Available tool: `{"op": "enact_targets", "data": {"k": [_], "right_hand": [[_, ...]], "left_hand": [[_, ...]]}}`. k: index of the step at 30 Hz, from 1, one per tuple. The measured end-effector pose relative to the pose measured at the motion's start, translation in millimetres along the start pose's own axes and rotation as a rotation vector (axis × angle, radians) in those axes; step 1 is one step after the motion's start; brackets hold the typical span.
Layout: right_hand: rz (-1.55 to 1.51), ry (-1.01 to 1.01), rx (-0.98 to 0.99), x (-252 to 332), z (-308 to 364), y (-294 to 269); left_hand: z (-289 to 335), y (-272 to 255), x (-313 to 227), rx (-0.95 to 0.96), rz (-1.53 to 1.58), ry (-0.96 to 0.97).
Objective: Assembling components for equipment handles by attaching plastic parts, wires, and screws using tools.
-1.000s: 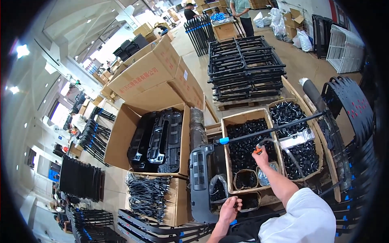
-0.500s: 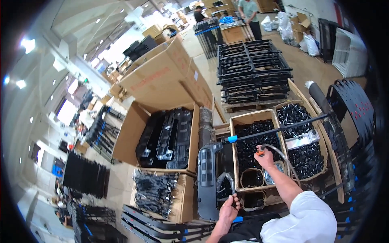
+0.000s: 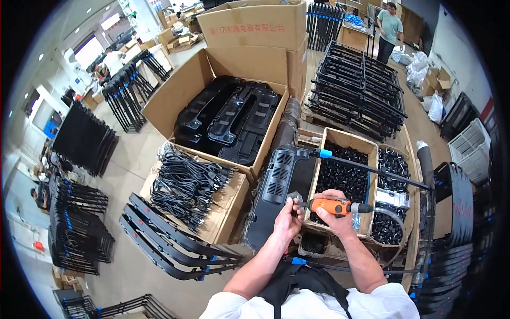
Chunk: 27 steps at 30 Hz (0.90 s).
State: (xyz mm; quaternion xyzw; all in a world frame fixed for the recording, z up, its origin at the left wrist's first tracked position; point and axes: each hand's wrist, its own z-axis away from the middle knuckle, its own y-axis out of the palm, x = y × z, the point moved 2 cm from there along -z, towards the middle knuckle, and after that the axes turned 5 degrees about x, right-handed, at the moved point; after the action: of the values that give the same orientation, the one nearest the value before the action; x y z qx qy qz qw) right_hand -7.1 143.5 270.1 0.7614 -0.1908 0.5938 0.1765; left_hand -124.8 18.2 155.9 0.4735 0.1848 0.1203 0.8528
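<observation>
Orange driver (image 3: 330, 206) clenched in right hand (image 3: 333, 212), tip toward black panel's (image 3: 279, 196) right edge; left hand (image 3: 287, 219) pinches a small part at that edge.

An orange power screwdriver (image 3: 330, 207) lies level in the near middle, its tip pointing left at the near right corner of a long black plastic panel (image 3: 279, 194) beside it.

The screwdriver (image 3: 333, 206) in my right hand (image 3: 333, 211) is orange with a black tip. The panel (image 3: 280, 192) under my left hand (image 3: 287, 219) is black, the boxes (image 3: 340, 142) brown cardboard.
</observation>
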Motion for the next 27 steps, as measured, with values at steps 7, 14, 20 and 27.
{"op": "enact_targets", "data": {"k": [7, 14, 20, 27], "right_hand": [[-0.023, 0.078, -0.008, -3, -8, 31], [0.064, 0.116, -0.048, -6, -29, 52], [0.029, 0.165, -0.054, -6, -45, 68], [0.064, 0.162, 0.003, -9, -56, 75]], "left_hand": [[0, -18, -22, 0.084, 0.115, -0.029], [1, -25, -48, 0.122, 0.173, -0.077], [-6, -31, -66, 0.163, 0.254, -0.087], [-11, -35, -77, 0.207, 0.210, -0.116]]}}
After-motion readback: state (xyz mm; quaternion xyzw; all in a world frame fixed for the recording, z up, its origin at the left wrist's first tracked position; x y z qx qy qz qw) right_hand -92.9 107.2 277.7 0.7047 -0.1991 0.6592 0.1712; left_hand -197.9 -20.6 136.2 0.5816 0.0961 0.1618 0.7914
